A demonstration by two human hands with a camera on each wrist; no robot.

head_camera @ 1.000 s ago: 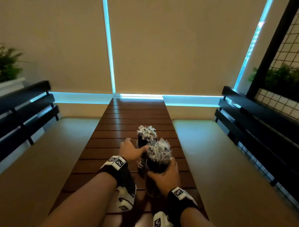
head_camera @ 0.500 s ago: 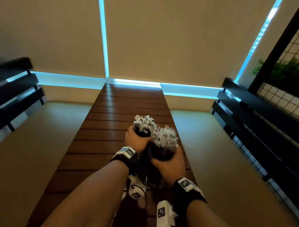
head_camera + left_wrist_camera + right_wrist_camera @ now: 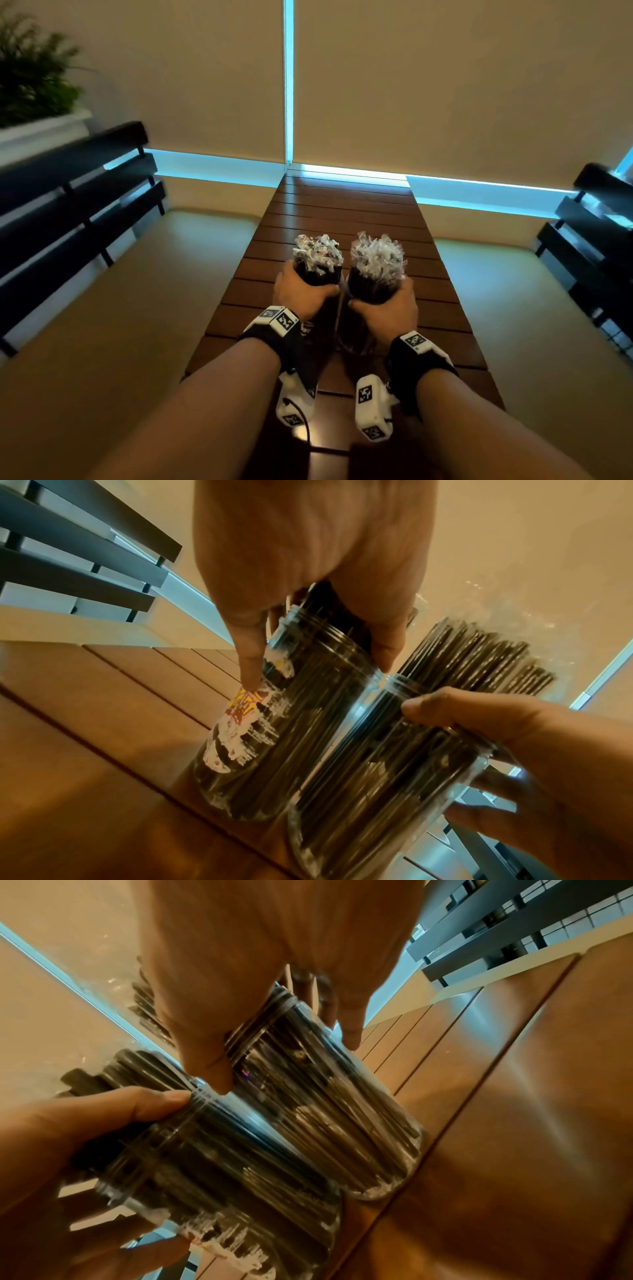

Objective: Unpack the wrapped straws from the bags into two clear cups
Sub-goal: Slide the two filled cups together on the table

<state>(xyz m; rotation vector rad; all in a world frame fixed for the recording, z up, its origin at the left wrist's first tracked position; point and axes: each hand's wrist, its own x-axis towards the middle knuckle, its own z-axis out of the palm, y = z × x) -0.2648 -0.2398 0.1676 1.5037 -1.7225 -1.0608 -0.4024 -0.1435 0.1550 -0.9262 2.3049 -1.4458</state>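
Brown table [image 3: 342,212] holds two clear cups of straws at 12 o'clock; left hand [image 3: 301,294] and right hand [image 3: 390,305] fingers wrap each rim, light, slippery plastic

Head view: cup bases hidden behind wrists. Left cup [image 3: 260,739] print too blurred to read. Right cup [image 3: 373,799] base cut off by bottom edge, left wrist view.
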